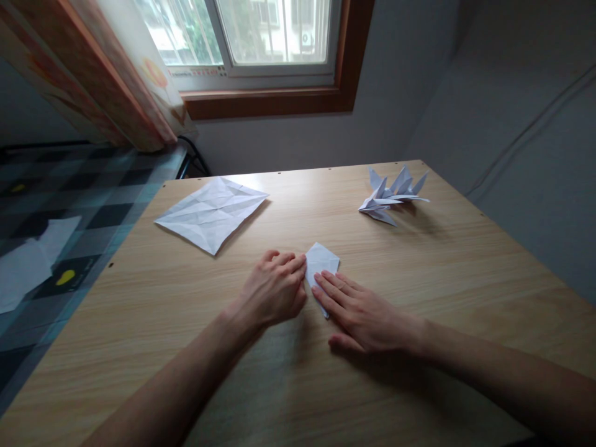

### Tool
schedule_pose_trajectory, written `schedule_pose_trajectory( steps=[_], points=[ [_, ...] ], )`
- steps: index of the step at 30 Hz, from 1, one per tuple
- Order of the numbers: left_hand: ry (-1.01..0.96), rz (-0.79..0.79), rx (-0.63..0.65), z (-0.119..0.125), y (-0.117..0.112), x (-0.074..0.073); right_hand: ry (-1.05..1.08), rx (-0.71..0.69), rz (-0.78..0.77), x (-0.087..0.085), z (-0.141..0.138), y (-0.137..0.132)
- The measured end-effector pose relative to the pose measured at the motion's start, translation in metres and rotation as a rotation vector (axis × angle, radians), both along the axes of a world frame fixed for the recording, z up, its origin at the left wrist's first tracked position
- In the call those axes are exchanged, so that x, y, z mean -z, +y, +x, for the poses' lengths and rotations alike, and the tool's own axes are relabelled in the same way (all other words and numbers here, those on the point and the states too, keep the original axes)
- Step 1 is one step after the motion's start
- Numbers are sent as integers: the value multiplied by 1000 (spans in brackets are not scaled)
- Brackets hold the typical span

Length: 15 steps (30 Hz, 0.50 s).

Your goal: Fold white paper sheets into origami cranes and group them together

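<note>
A small folded white paper (pixel 322 259) lies on the wooden table (pixel 419 279) near its middle. My left hand (pixel 274 288) rests beside it with fingers curled, the fingertips pressing on the paper's left edge. My right hand (pixel 358 310) lies flat with fingers stretched out together, covering the paper's lower right part and holding it down. Only the paper's upper part shows between the two hands.
A creased, unfolded white square sheet (pixel 212 212) lies at the table's far left. A finished folded paper figure with pointed fins (pixel 390 195) stands at the far right. A bed with a checked cover (pixel 56 217) and loose paper adjoins the left edge. A wall runs along the right.
</note>
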State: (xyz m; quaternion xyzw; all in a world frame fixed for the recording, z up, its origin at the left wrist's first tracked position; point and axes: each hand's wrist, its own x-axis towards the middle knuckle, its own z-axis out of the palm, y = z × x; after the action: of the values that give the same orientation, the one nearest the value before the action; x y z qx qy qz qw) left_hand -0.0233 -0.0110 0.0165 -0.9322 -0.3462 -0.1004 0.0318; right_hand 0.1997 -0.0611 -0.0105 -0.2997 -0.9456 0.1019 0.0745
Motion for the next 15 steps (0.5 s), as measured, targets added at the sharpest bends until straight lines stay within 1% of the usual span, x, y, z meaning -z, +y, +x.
schedule_pose_trajectory(
  steps=[6, 9, 12, 15],
  points=[
    [0, 20, 6, 0, 0, -1, 36, -31, -102, -6, 9, -29],
    [10, 35, 19, -1, 0, 1, 51, -37, -116, -6, 12, -39],
    [18, 41, 39, -3, 1, 3, 81, -41, -82, -7, 13, -39],
    [7, 64, 57, -4, 2, 3, 149, 0, -36, -9, 14, -29]
  ],
)
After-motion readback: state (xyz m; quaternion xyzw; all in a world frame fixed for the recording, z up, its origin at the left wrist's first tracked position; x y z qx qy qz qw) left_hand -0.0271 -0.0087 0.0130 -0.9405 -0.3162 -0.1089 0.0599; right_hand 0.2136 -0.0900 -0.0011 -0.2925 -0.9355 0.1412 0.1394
